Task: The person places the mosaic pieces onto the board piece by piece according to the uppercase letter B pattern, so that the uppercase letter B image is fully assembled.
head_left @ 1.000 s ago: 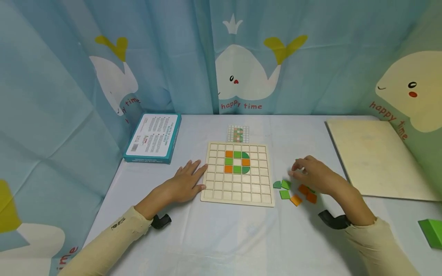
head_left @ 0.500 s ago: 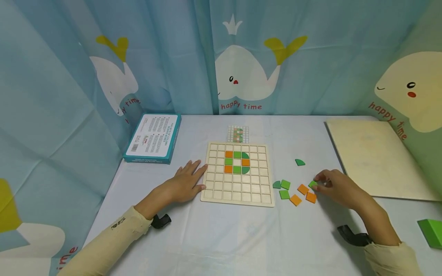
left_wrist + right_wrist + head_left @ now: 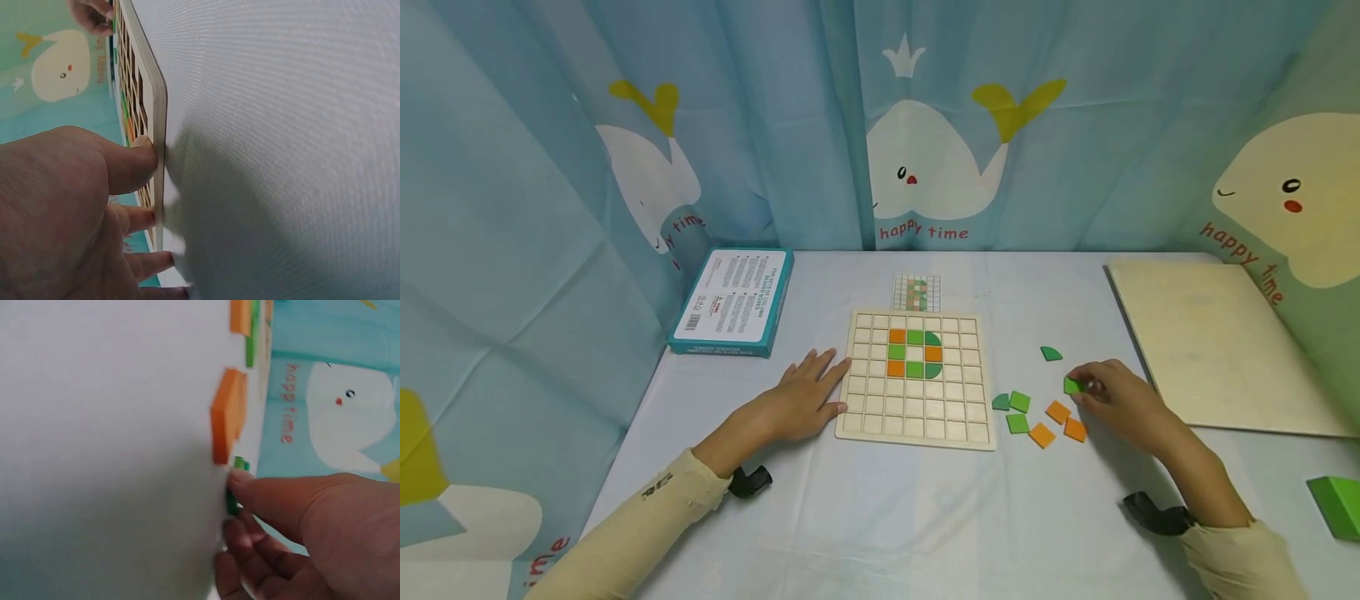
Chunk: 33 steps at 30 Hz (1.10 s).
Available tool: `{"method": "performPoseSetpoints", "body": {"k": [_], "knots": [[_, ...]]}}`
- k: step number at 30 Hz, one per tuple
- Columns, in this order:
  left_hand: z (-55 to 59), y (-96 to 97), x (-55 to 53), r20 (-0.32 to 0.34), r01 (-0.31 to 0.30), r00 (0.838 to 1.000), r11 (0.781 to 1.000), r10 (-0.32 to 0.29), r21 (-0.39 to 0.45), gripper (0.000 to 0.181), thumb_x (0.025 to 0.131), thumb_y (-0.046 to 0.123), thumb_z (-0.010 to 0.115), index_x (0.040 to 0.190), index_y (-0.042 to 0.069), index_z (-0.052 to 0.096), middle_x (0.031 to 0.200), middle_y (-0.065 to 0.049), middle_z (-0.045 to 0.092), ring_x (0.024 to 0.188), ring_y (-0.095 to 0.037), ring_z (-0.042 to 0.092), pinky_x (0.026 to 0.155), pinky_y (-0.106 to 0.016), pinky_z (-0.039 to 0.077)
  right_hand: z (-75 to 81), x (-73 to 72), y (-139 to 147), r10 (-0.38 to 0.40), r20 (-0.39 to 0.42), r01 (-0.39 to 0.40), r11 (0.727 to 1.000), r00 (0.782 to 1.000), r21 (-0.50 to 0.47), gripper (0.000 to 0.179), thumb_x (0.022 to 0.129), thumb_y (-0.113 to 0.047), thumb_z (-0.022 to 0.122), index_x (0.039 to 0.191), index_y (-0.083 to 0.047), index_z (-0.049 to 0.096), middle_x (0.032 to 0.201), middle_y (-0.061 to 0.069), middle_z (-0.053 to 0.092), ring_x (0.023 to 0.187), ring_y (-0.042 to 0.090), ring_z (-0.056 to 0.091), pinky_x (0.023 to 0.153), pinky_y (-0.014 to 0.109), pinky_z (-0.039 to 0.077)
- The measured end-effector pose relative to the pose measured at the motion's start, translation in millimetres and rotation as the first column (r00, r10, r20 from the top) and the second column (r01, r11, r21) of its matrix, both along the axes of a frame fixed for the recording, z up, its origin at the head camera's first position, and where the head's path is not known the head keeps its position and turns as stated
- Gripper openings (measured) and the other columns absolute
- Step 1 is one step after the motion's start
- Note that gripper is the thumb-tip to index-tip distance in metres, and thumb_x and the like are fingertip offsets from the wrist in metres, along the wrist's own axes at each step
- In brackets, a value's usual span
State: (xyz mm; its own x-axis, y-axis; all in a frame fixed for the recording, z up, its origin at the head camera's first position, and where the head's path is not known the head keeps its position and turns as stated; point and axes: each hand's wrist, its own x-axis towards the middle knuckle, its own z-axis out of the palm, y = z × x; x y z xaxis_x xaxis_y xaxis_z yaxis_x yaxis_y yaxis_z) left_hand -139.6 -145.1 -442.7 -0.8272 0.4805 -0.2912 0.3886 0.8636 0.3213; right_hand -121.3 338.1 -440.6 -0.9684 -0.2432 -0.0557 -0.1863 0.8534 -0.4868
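Left hand (image 3: 802, 400): unchanged, fingers spread, touching grid board (image 3: 914, 427)'s left edge. Right hand (image 3: 1116, 400): pinching green tile (image 3: 1071, 386), shifted from the orange tiles (image 3: 1058, 412) toward the dark-green quarter-circle tile (image 3: 1051, 354); can't tell if it's off the cloth (image 3: 880, 517). Around: teal box (image 3: 730, 300) at left, pattern card (image 3: 917, 292) behind board, beige panel (image 3: 1232, 342) at right.

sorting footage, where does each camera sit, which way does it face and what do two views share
Head: worn on the head, facing forward and down at the grid board; both arms show, with left grip and right grip.
Left wrist: on that wrist, facing the grid board's edge; left grip large, right grip small at top left.
Right wrist: on that wrist, facing the pinched green tile and orange tiles; only right grip shows.
Shared: head and left wrist show the grid board.
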Motion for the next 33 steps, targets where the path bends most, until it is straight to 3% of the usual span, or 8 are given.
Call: {"method": "performPoseSetpoints", "body": {"k": [8,13,23,33], "knots": [[-1.5,0.0,-0.4,0.009,-0.005,1.000,1.000,0.005,-0.016,0.073,0.110,0.047,0.051,0.170,0.018,0.023,0.177,-0.017,0.014,0.163,-0.044,0.008,0.127,-0.066,0.018,-2.8,-13.6,-27.1,0.033,-0.037,-0.035,0.998,0.999,-0.057,0.026,0.100,-0.002,0.069,0.123,0.010,0.064,0.114,0.027,0.059,0.100,0.036,0.061,0.084,0.046,0.055],[-2.2,-0.3,-0.2,0.006,-0.003,1.000,1.000,0.003,-0.016,0.073,0.110,0.046,0.052,0.170,0.017,0.023,0.176,-0.017,0.014,0.162,-0.044,0.009,0.127,-0.066,0.018,5.9,-20.1,-64.7,0.039,-0.009,-0.040,0.997,0.999,-0.070,0.028,0.102,-0.004,0.068,0.126,0.010,0.063,0.118,0.028,0.058,0.106,0.040,0.062,0.090,0.054,0.055],[-0.7,-1.1,-0.6,0.010,-0.003,1.000,1.000,0.003,-0.009,0.073,0.110,0.046,0.052,0.170,0.016,0.023,0.177,-0.017,0.014,0.162,-0.045,0.009,0.127,-0.066,0.017,7.5,-26.3,-155.3,0.176,-0.005,-0.175,0.971,0.984,-0.161,0.027,0.102,-0.006,0.069,0.126,0.005,0.065,0.118,0.018,0.061,0.100,0.026,0.064,0.086,0.040,0.057],[0.3,-1.9,-1.3,0.025,0.002,1.000,1.000,-0.002,-0.007,0.074,0.110,0.046,0.051,0.170,0.017,0.022,0.177,-0.017,0.012,0.163,-0.044,0.008,0.126,-0.067,0.017,0.4,-24.1,-214.3,0.268,-0.057,-0.271,0.961,0.962,-0.059,0.017,0.097,-0.009,0.077,0.111,-0.005,0.069,0.112,0.009,0.064,0.096,0.021,0.064,0.085,0.039,0.054]]}}
